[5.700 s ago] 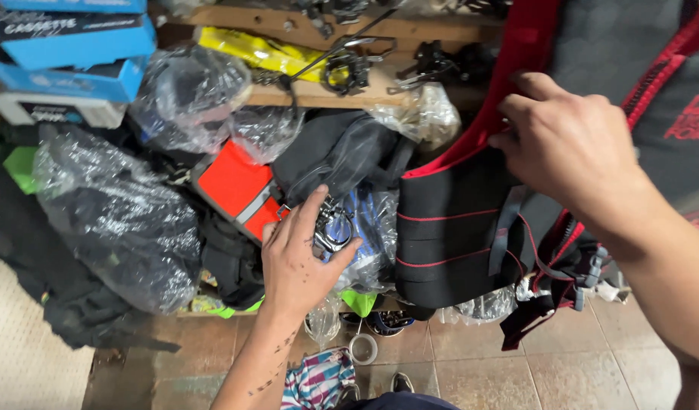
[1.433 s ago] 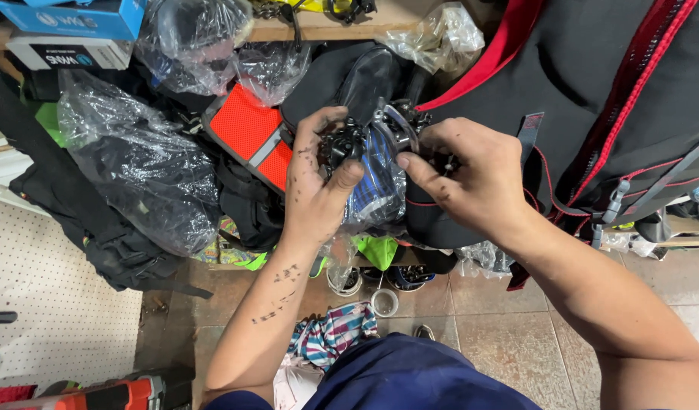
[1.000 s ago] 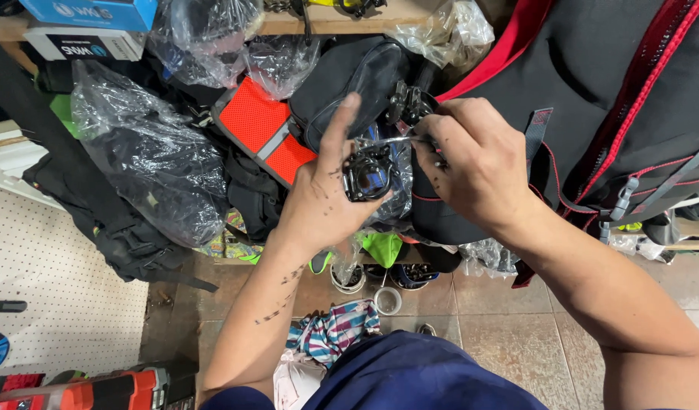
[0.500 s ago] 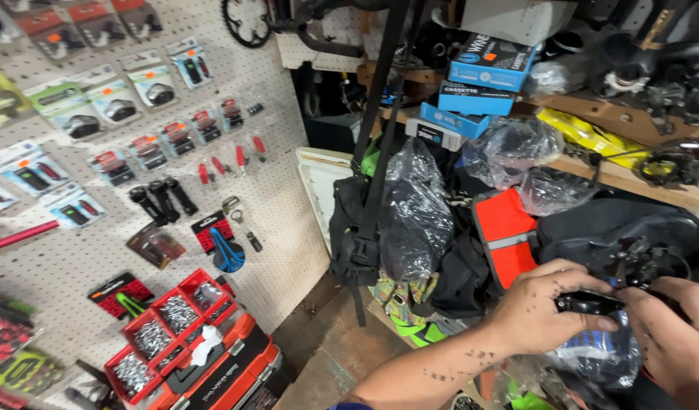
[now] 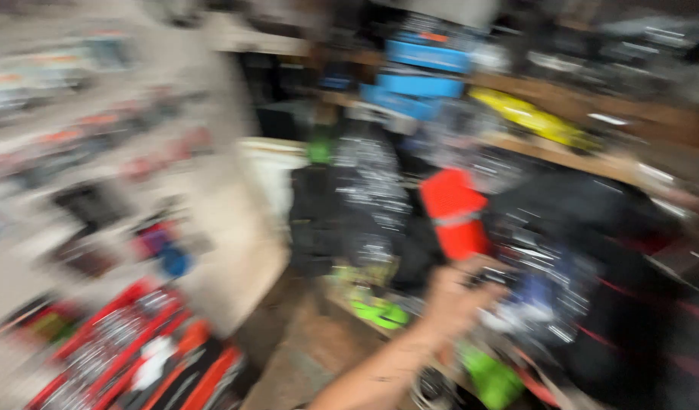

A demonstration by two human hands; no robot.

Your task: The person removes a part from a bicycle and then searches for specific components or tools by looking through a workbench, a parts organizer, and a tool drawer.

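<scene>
— Swung away, that's the main change: half a second back the view showed both hands on the small dark part in its clear bag; now everything is smeared by a fast head turn, and the right hand has dropped out of sight.

— So what does that leave?

— Well to the left of the left hand (image 5: 457, 298), low down, red trays (image 5: 129, 357) of small parts. Nearer, just left of and above the hand, dark bagged goods (image 5: 365, 205) hanging in glinting plastic. Directly above the knuckles, an orange-red pouch (image 5: 456, 212). Higher up, blue boxes (image 5: 425, 68) on the wooden shelf (image 5: 585, 152).

— And the hand itself?

— Forearm rises from the bottom edge, angled up to the right, wrist straight, fingers curled in a narrow grip. The clear bag with the dark part (image 5: 543, 300) sits against its right side, touching the fingertips.

— Holding it, then?

— Probably; the blur is too heavy to be sure whether the fingers are closed on it or only resting against it. With one hand gone from view, the two-handed handling looks paused. The right hand's state I cannot tell at all.
</scene>
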